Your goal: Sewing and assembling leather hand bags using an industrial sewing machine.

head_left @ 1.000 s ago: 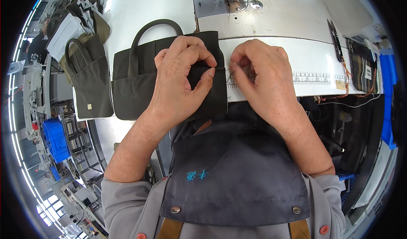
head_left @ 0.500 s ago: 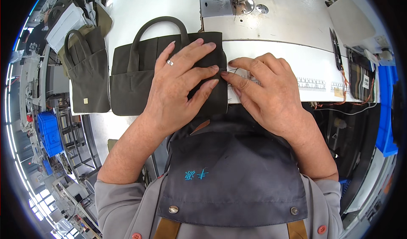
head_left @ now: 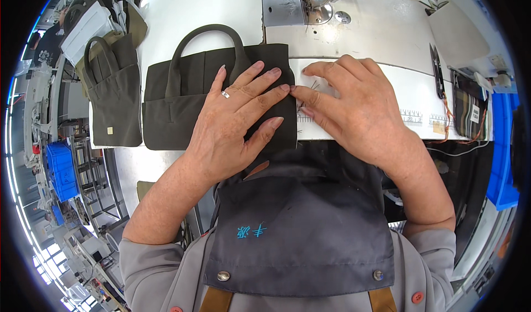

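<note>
The left hand point(head_left: 232, 126) lies flat with fingers spread, pressing on the right half of a dark olive fabric tote bag point(head_left: 182, 102). The right hand point(head_left: 354, 104) rests open just beside it, fingertips touching the bag's right edge and the left fingertips; it pinches nothing. The bag lies flat on the white sewing table point(head_left: 359, 35), its handle point(head_left: 202, 38) arched toward the sewing machine's needle plate point(head_left: 285, 10). A second olive bag point(head_left: 113, 99) lies at the table's left end. A grey apron point(head_left: 301, 229) fills the foreground.

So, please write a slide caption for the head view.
Left hand flat on dark olive tote bag; right hand beside it on white sewing table.
</note>
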A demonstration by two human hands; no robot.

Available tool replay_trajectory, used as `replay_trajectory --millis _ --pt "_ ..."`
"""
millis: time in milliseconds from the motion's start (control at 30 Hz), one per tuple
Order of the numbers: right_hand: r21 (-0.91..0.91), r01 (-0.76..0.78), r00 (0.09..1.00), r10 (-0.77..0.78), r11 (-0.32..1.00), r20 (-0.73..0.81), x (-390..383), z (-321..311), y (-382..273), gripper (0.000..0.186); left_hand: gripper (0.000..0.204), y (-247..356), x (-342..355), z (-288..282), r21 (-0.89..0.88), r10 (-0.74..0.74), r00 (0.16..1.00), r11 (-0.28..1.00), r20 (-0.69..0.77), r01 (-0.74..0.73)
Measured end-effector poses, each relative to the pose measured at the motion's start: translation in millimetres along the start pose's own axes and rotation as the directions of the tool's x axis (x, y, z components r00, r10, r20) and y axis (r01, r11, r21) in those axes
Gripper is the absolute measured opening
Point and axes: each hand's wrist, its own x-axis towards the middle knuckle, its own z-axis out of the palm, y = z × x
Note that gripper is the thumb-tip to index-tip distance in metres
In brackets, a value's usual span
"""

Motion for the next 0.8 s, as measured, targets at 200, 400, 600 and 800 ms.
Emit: replay_trajectory --millis 200,400,600,800 --pt "-0.027 -0.021 0.999 0.020 0.999 -0.045 21 -7 47 0.017 0.034 -11 41 16 -0.038 0.003 0.997 0.999 -0.079 -0.006" --pt "0.050 0.000 1.000 0.000 0.999 -0.003 30 8 78 0.018 0.032 -28 81 20 -0.029 -0.041 0.992 0.999 -0.120 0.038" --pt "0.008 -0.053 0.998 0.053 0.999 -0.037 32 16 80 0.022 0.031 -37 99 18 -0.016 -0.032 0.992 0.999 -0.124 0.031" --pt "-0.055 -0.115 0.992 0.112 0.992 -0.048 34 18 83 0.024 0.033 -45 115 19 -0.040 -0.011 0.991 0.999 -0.130 0.006"
